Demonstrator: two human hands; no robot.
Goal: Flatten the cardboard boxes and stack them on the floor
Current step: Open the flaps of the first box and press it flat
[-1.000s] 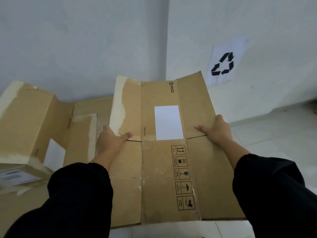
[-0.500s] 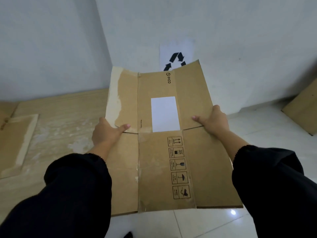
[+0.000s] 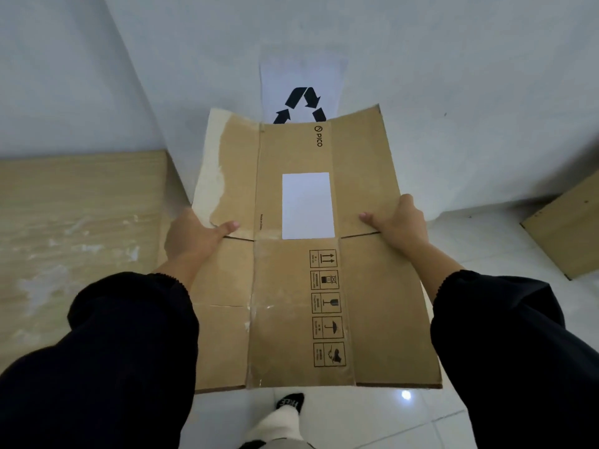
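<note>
A flattened brown cardboard box (image 3: 291,312) with a white label, a PICO mark and a column of handling symbols is held level in front of me, above the floor. My left hand (image 3: 194,236) grips its left edge with the thumb on top. On the opposite edge my right hand (image 3: 397,223) grips in the same way. The box's far flaps bend slightly upward toward the wall.
A wide sheet of cardboard (image 3: 74,234) lies on the floor at the left. Another cardboard box (image 3: 570,231) sits at the right edge. A recycling sign (image 3: 301,89) hangs on the white wall ahead. My socked foot (image 3: 285,416) stands on the white tiled floor below.
The view has swung right: the open boxes at the left have left the frame, the recycling sign now sits straight ahead, and the held box has come closer to the wall.
</note>
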